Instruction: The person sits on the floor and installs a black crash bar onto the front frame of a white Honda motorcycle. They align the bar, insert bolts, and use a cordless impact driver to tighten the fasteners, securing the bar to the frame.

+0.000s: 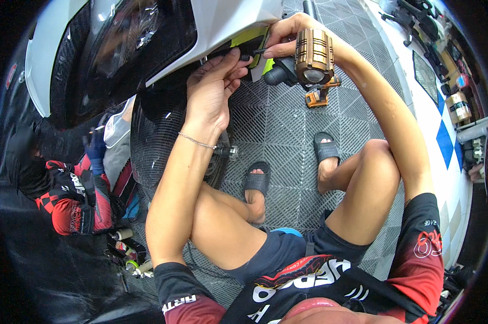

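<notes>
I am crouched at the white front bodywork (230, 19) of a motorcycle. My left hand (207, 89) is raised to its lower edge, thumb and forefinger pinched at a small black ribbed piece (245, 58). Opposite it, my right hand (291, 33) comes round from the right, its fingers closed on a thin black cable-like piece (259, 51). The tips of the two pieces are close together; whether they touch I cannot tell. Just below the right hand sits a bronze, finned auxiliary light (314, 56). Yellow-green trim (249, 36) shows behind the fingers.
The front tyre (152, 140) stands left of my left forearm. An orange-and-black cordless drill (318, 98) lies on the grey tiled floor (287, 140). Another person (74, 189) in dark gloves works at the left. Shelves of goods (459, 108) line the right wall.
</notes>
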`<state>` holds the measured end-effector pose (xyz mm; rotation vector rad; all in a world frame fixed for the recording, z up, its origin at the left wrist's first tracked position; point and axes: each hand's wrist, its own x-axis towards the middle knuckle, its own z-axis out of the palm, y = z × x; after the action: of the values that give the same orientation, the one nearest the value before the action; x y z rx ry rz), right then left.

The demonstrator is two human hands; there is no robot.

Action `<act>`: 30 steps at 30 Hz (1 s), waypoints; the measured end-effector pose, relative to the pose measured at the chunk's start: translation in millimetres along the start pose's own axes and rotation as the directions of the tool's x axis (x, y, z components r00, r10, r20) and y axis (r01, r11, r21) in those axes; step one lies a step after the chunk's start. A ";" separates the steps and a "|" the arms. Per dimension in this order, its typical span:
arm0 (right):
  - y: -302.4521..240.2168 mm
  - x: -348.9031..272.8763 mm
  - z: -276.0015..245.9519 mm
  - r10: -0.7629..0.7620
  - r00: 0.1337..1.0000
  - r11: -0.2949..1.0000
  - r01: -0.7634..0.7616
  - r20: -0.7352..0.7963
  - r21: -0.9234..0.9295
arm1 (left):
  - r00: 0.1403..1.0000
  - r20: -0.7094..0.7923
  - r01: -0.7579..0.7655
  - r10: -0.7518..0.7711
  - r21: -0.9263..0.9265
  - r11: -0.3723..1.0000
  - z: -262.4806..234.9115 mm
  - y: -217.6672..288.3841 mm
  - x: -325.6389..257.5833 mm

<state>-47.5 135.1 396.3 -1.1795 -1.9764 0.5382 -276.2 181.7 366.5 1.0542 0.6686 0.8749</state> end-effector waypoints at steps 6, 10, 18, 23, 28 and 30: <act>6.3 2.9 -6.9 -0.073 0.997 0.997 0.074 0.031 -0.029 | 0.989 -0.149 -0.023 0.025 0.014 1.000 14.6 -7.0 -1.4; 10.6 5.7 -5.9 -0.071 0.997 0.996 0.073 0.043 -0.042 | 0.978 -0.205 -0.050 0.040 -0.040 0.998 20.8 -13.2 -1.9; 10.7 3.4 -8.2 -0.011 0.998 0.999 0.010 0.059 0.030 | 0.943 -0.332 -0.080 0.030 -0.138 0.987 42.4 -19.9 -4.4; 11.0 5.6 -9.5 -0.009 0.998 0.999 0.005 0.067 0.054 | 0.932 -0.362 -0.067 -0.008 -0.195 0.978 44.9 -20.5 -3.3; 6.9 4.3 -10.0 0.017 0.998 0.992 -0.024 0.058 0.122 | 0.938 -0.345 -0.086 0.015 -0.191 0.978 44.2 -23.0 -2.7; 6.7 3.2 -11.5 -0.006 0.999 0.996 0.001 0.048 0.093 | 0.938 -0.347 -0.075 0.009 -0.176 0.982 45.2 -22.3 -1.9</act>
<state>-35.7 140.9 400.2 -1.1149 -1.9714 0.6552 -233.9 154.5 362.2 0.7539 0.8400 1.1523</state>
